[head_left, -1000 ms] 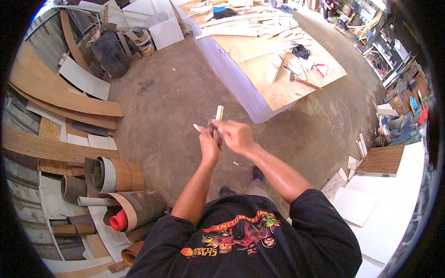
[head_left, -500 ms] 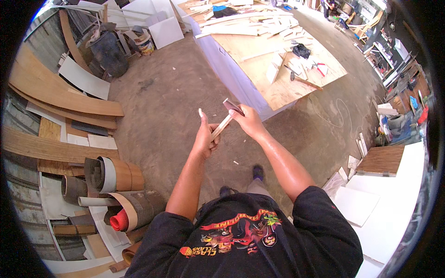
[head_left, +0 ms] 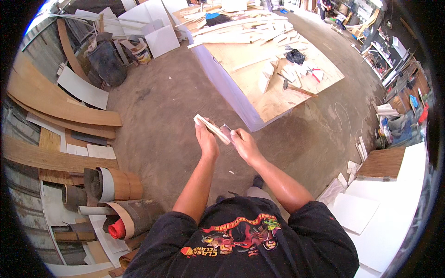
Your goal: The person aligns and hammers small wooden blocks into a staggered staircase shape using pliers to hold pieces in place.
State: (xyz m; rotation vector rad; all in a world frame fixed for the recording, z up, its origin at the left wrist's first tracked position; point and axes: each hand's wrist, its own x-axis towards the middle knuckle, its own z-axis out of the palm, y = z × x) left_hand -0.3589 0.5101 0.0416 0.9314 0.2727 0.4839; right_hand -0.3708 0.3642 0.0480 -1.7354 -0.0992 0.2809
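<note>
My left hand (head_left: 207, 142) is closed around a short strip of pale wood (head_left: 209, 125), which slants from upper left to lower right in front of me. In my right hand (head_left: 246, 146), pinched between thumb and fingers, is a folded brownish piece of sandpaper (head_left: 226, 131). It lies against or very close to the strip's lower right end; the exact contact is hidden by the fingers. Both hands are held out over the floor, short of the near corner of a low plywood-topped table (head_left: 252, 95).
Wood strips (head_left: 232, 36), a black plastic bag (head_left: 295, 56), a hammer (head_left: 301, 90) and red-handled pliers (head_left: 317, 74) lie on the table. Rolled sheets (head_left: 125, 176) and curved boards (head_left: 69, 99) line the left. White panels (head_left: 389, 199) stand at right. Another person (head_left: 323, 9) is far off.
The wood strip has turned from leaning up to the right to leaning up to the left. My right hand and the sandpaper have come lower, to the strip's near end.
</note>
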